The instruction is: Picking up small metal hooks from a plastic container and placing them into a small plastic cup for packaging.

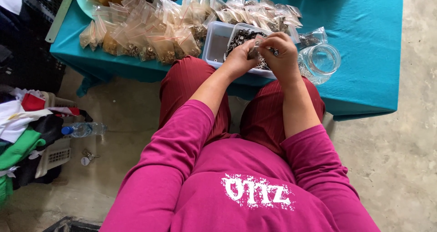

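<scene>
My left hand (239, 59) and my right hand (283, 54) meet above a white tray (215, 54) of small dark metal parts (240, 35). Both hands pinch a small metal piece (254, 51) between their fingertips. The tray rests at the near edge of a low table covered in teal cloth (368, 27), just beyond my knees in dark red trousers. What exactly the piece is cannot be made out.
Many small clear zip bags (150, 29) of parts are heaped on the cloth left of and behind the tray. A clear glass jar (321, 61) lies to the right. On the concrete floor at left lie a water bottle (82, 129) and piled clothes (22, 136).
</scene>
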